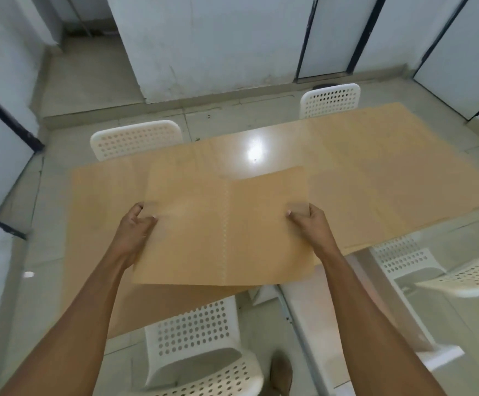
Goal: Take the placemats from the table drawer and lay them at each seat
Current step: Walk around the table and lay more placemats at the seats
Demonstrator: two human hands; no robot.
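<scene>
A tan placemat with a dotted seam down its middle hangs in the air over the near part of the light wooden table. My left hand grips its left edge, thumb on top. Gripping the right edge is my right hand. The mat tilts slightly and its near edge reaches past the table's front edge. Its colour almost matches the tabletop. No drawer shows in this view.
White perforated chairs stand around the table: one at the near side, one at the near right, two at the far side. A white table leg runs down beside my right forearm. Walls and dark-framed panels enclose the room.
</scene>
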